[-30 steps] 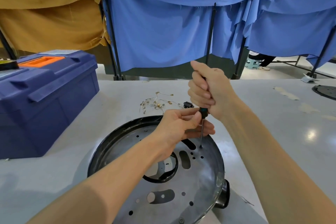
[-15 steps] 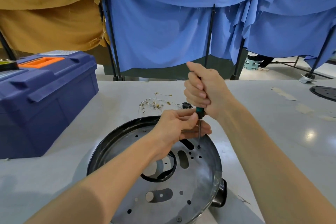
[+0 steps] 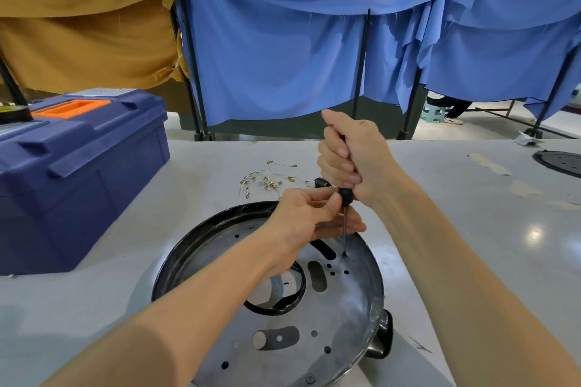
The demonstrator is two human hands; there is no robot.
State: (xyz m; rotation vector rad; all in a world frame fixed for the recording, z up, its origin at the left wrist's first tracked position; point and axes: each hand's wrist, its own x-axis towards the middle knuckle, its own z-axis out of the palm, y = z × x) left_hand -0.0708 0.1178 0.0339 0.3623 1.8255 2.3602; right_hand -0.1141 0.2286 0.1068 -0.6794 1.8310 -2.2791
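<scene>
Steel-grey with a black rim, the round metal base (image 3: 355, 308) lay flat on the pale table (image 3: 471, 229). Its surface was full of holes and slots. Above the far right part of this base stood the screwdriver (image 3: 345, 229), almost upright, and its tip rested in one small hole there. The right hand (image 3: 355, 157) was clenched round the dark handle from above, so only the green lower end of the handle showed under the fist. The left hand (image 3: 309, 217) reached over the far side of the base and pinched the screwdriver just below the handle, between thumb and fingers, with the thin shaft passing in front of its fingertips. Whether a screw sat under the tip, I could not tell.

Just behind the base, on the table, lay a loose bunch of thin wires (image 3: 267, 181) with gold terminals, and beside them a small black part (image 3: 320, 181). To the left of the base, well apart, stood a closed blue toolbox (image 3: 78, 173) with an orange handle. Far behind the base hung blue cloth (image 3: 276, 56) on black stands.
</scene>
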